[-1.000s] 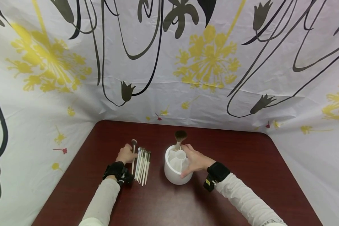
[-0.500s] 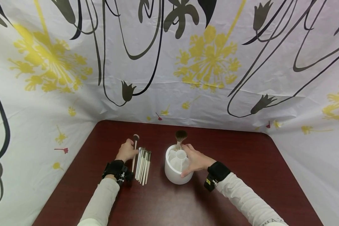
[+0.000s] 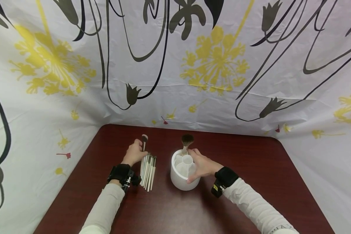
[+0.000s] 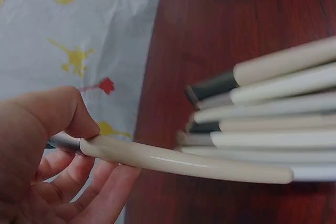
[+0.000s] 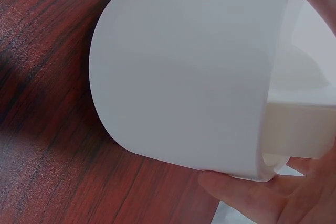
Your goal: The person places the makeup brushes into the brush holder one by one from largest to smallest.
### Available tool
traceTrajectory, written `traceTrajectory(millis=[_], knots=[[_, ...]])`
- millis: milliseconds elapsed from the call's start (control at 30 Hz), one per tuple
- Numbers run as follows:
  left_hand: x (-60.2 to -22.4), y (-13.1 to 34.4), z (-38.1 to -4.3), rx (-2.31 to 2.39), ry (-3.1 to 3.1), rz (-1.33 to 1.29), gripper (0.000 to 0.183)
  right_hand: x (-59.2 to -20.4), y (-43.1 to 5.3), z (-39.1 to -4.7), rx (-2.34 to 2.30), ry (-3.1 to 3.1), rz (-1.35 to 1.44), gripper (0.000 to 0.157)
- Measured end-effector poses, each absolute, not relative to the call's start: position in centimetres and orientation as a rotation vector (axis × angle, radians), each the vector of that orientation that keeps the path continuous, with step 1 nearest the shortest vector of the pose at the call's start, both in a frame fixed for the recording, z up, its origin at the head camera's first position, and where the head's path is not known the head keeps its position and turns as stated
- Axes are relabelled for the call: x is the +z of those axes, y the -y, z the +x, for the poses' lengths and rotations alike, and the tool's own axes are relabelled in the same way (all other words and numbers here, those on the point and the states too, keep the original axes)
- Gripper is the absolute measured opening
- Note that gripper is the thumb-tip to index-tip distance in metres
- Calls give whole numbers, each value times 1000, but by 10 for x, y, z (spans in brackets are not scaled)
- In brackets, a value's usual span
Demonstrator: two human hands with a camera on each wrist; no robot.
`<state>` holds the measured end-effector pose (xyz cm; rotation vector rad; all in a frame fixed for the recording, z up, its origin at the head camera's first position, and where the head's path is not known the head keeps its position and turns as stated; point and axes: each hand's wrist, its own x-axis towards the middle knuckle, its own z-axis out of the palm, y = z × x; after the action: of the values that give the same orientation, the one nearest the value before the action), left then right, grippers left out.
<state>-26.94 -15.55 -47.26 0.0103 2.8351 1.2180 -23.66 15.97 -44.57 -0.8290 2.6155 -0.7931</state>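
In the head view my left hand [image 3: 134, 153] holds a makeup brush [image 3: 144, 138], its dark, pale-tipped bristles pointing away from me. Thumb and fingertips pinch its cream handle [image 4: 184, 163] near the metal ferrule in the left wrist view, and the handle's end passes over several other makeup brushes [image 3: 148, 172] lying side by side. My right hand [image 3: 204, 164] spans the white round brush holder [image 3: 182, 181], thumb on the near side and fingers around the far side. A fan-shaped makeup brush [image 3: 187, 140] stands in a rear compartment of the holder.
The dark red-brown wooden table [image 3: 237, 204] has rounded far corners. White fabric [image 3: 163, 74] with yellow and grey flower prints hangs behind it and along both sides. Inside the holder, dividers [image 5: 310, 51] separate the compartments.
My left hand has moved slightly away from me and to the right, lifting the brush it holds from beside the row to above it. The right hand and holder have stayed in place.
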Motion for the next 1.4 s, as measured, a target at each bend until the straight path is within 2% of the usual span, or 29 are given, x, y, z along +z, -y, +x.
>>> traceTrajectory(millis=[300,800,1400], knots=[[-439,130,-266,1314,-2869,136,42,-444,-160,-236,-803,-2611,-824,119],[-386,89,-242,1524,-2896,434,41,-446,-160,-236,-826,-2599,-817,121],[-371,68,-235,1552,-2923,653,39,-443,-157,-234,-832,-2600,-795,120]])
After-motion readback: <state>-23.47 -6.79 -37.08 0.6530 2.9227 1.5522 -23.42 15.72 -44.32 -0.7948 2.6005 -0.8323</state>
